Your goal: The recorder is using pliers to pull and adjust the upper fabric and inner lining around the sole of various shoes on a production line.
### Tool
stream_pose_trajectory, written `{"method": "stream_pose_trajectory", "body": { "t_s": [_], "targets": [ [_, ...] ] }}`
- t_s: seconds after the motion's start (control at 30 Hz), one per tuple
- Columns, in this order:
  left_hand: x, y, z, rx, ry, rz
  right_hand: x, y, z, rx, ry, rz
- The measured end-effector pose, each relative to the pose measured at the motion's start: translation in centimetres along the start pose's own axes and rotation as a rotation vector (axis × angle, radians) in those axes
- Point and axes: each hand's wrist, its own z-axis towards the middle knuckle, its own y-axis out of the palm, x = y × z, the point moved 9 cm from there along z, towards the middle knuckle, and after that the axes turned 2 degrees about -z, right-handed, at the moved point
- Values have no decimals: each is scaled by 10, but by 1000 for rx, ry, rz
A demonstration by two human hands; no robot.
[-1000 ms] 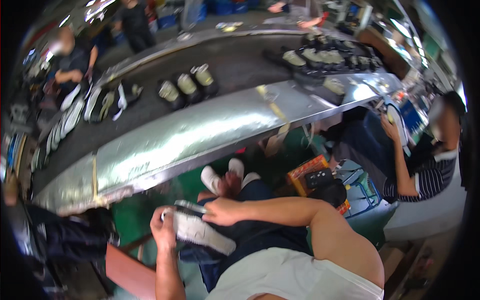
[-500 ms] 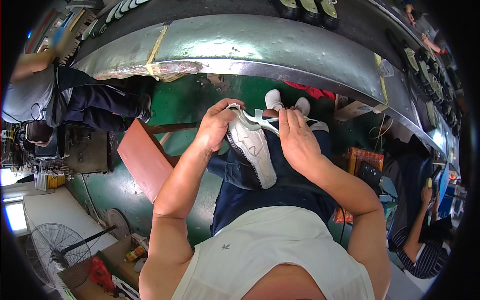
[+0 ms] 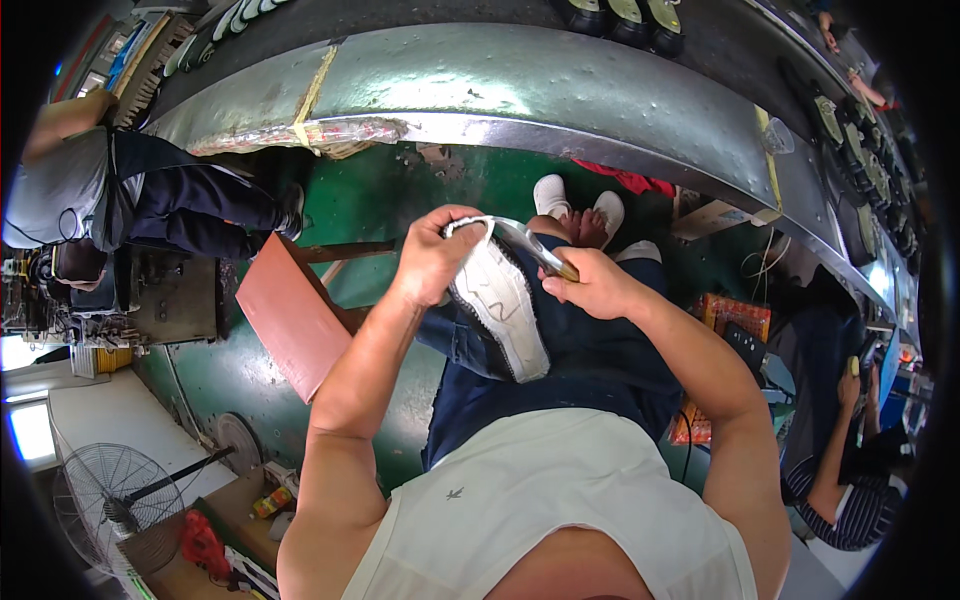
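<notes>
A shoe (image 3: 508,310) rests on my lap, its whitish underside up with dark hand-drawn lines and a dark stitched edge. Gripping its far end is my left hand (image 3: 435,258), thumb on top and fingers around the rim. My right hand (image 3: 598,283) is closed around the brownish end of a curved, shiny metal tool (image 3: 520,238). The tool's other end reaches the pale rim at the shoe's far end, near my left thumb. My right palm hides part of the handle.
A metal-edged bench (image 3: 560,85) with shoes on it curves across the far side. Left of my legs stands a reddish-brown board seat (image 3: 293,318). A fan (image 3: 115,510) is at lower left. A person (image 3: 80,185) works at left, another (image 3: 845,500) at right.
My right hand went from flat, outstretched fingers beside a pale strip to closing around the metal tool. The strip no longer shows at the shoe's rim. My left hand keeps its hold.
</notes>
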Motion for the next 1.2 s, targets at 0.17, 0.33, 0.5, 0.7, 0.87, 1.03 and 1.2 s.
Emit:
{"method": "stream_pose_trajectory", "body": {
  "t_s": [0.17,0.33,0.5,0.7,0.87,1.03,1.2],
  "targets": [
    [19,-6,26,-88,-50,198,-39,-12,-7,141,-173,-535],
    [52,15,25,-51,8,449,-92,-17,-31,395,-208,-1101],
    [20,-6,14,42,-11,508,-84,5,-31,548,-113,-1461],
    [42,26,-8,57,-94,481,-70,-2,-36,368,-135,-1136],
    [28,12,5,-82,-150,276,-14,-15,-2,91,-109,-715],
    [6,5,26,-251,-136,46,21,-13,11,66,-156,-452],
    [14,6,33,-286,-187,203,13,-18,9,62,-216,-379]
  ]
}}
